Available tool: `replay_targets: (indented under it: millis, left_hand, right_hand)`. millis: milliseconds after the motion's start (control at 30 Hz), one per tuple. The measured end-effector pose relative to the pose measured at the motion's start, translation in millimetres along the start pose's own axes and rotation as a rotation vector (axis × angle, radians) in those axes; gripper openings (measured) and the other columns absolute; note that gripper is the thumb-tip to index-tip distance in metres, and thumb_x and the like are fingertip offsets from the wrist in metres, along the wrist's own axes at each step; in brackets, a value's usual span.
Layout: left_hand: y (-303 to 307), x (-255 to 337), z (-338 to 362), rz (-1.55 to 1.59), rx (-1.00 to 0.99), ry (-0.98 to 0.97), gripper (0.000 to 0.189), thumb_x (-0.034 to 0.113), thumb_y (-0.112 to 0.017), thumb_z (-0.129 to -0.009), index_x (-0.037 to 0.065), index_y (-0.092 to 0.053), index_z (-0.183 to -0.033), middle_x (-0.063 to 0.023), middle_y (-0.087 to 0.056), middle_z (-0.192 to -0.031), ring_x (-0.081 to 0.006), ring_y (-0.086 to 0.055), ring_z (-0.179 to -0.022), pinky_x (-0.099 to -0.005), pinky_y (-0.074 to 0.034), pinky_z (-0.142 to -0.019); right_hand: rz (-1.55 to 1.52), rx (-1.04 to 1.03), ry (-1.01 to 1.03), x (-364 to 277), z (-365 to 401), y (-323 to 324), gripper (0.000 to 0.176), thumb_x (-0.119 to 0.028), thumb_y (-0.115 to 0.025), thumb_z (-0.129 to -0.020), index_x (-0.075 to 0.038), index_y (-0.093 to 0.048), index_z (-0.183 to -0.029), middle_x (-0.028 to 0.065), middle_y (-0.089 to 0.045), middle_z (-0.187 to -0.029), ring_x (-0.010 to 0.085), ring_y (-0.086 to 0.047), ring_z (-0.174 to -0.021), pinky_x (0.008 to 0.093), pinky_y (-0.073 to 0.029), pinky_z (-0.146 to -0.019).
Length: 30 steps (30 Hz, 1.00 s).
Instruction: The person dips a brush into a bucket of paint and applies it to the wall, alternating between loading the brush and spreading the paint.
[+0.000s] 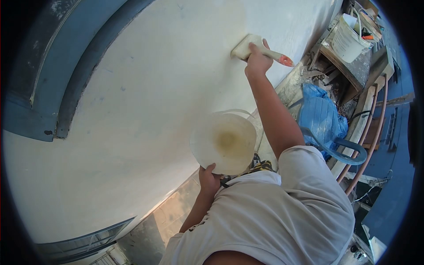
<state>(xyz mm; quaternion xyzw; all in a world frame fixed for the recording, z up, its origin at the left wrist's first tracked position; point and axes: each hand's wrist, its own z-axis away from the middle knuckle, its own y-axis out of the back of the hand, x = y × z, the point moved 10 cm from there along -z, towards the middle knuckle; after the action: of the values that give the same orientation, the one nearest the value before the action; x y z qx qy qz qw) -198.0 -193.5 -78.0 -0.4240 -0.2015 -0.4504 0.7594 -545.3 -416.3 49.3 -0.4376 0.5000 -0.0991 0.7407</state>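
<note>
Two hands are at work. The right hand point(257, 59) is clenched round the brush point(243, 47), gripping the handle just behind the wide head. The bristles lie flat on the wall point(145, 97) just ahead of the knuckles, and the orange handle end pokes out behind the fist. The left hand point(208, 176) grasps the tub point(223, 141) at its near edge. The tub sits just beyond that grip, close to the wall, with a shallow yellowish pool in its bottom. How the fingers lie under it is hidden.

The brush looks light, with a stiff handle and soft bristles. If the handle is wet it may be slick, so a hold close to the head probably gives the most control. The tub seems to be thin plastic, likely bendy at the rim and light with so little in it. Held at one edge it could tip, so a palm beneath would be steadier.

A blue bag point(322, 117) lies outward of the right forearm. A white pail point(346, 42) stands on a stand beyond the handle end.
</note>
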Motion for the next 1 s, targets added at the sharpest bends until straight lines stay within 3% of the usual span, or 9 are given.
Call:
replay_targets:
  millis: [167,267,333,400,533,633,800,900,1000]
  left_hand:
    - [7,-4,0,0.001,0.035,0.023,0.052,0.002,-0.047,-0.078,0.008,-0.032,-0.128,-0.0152,-0.047,-0.120,-0.0338,-0.052,-0.109,-0.0516,-0.051,-0.082]
    - [3,-1,6,0.017,0.040,0.023,0.050,0.001,-0.045,-0.079,0.006,-0.033,-0.127,-0.0155,-0.047,-0.119,-0.0340,-0.053,-0.106,-0.0509,-0.052,-0.079]
    - [5,1,7,0.008,0.051,0.011,0.048,0.001,-0.044,-0.079,0.004,-0.033,-0.126,-0.0162,-0.048,-0.117,-0.0347,-0.054,-0.103,-0.0517,-0.053,-0.075]
    - [10,5,9,0.025,0.066,-0.031,0.049,0.001,-0.045,-0.079,0.005,-0.033,-0.126,-0.0160,-0.047,-0.117,-0.0346,-0.054,-0.103,-0.0509,-0.054,-0.074]
    - [19,5,14,0.016,0.103,-0.004,0.050,0.001,-0.045,-0.079,0.006,-0.033,-0.126,-0.0158,-0.048,-0.117,-0.0342,-0.053,-0.105,-0.0507,-0.053,-0.074]
    - [21,2,10,0.058,0.101,-0.009,0.050,0.000,-0.045,-0.078,0.006,-0.033,-0.126,-0.0156,-0.048,-0.117,-0.0338,-0.053,-0.105,-0.0506,-0.052,-0.076]
    - [28,5,14,0.044,0.109,-0.022,0.051,0.002,-0.046,-0.078,0.007,-0.034,-0.127,-0.0143,-0.047,-0.119,-0.0328,-0.052,-0.107,-0.0518,-0.052,-0.079]
    - [32,10,13,0.038,0.081,-0.059,0.050,0.002,-0.046,-0.078,0.006,-0.033,-0.127,-0.0144,-0.048,-0.118,-0.0328,-0.053,-0.106,-0.0508,-0.053,-0.077]
    - [29,12,13,0.029,0.107,-0.065,0.050,0.003,-0.045,-0.079,0.005,-0.033,-0.127,-0.0145,-0.048,-0.118,-0.0327,-0.054,-0.104,-0.0496,-0.054,-0.074]
  right_hand:
    - [-0.280,-0.285,0.116,-95,32,-71,0.060,0.002,-0.062,-0.076,0.001,-0.036,-0.131,0.0157,-0.051,-0.114,0.0225,-0.054,-0.099,0.0364,-0.051,-0.078]
    - [-0.127,-0.197,0.049,-23,19,-29,0.061,0.002,-0.060,-0.078,-0.002,-0.033,-0.133,0.0135,-0.049,-0.117,0.0235,-0.052,-0.104,0.0414,-0.051,-0.080]
    - [0.086,-0.101,0.067,11,12,31,0.060,0.004,-0.058,-0.078,0.005,-0.032,-0.132,0.0165,-0.048,-0.123,0.0208,-0.051,-0.109,0.0306,-0.041,-0.095]
    - [0.080,-0.028,0.007,34,6,71,0.059,0.004,-0.056,-0.079,0.003,-0.032,-0.133,0.0175,-0.048,-0.122,0.0226,-0.053,-0.107,0.0341,-0.046,-0.091]
    - [-0.116,-0.121,0.033,-30,26,0,0.060,0.002,-0.059,-0.079,0.001,-0.033,-0.133,0.0161,-0.050,-0.118,0.0226,-0.054,-0.103,0.0345,-0.052,-0.078]
    - [-0.178,-0.185,0.086,-40,29,-31,0.059,0.002,-0.060,-0.078,0.002,-0.035,-0.132,0.0155,-0.051,-0.117,0.0212,-0.054,-0.101,0.0323,-0.048,-0.085]
    - [0.129,0.036,0.047,55,0,101,0.057,0.006,-0.058,-0.077,0.004,-0.038,-0.130,0.0200,-0.052,-0.118,0.0241,-0.054,-0.107,0.0327,-0.045,-0.090]
    - [0.137,0.125,-0.033,71,3,121,0.056,0.006,-0.058,-0.076,0.004,-0.039,-0.129,0.0199,-0.051,-0.119,0.0242,-0.055,-0.106,0.0328,-0.046,-0.089]
    - [0.113,0.081,-0.015,40,8,52,0.056,0.006,-0.058,-0.076,0.003,-0.039,-0.129,0.0182,-0.052,-0.118,0.0238,-0.055,-0.103,0.0325,-0.048,-0.085]
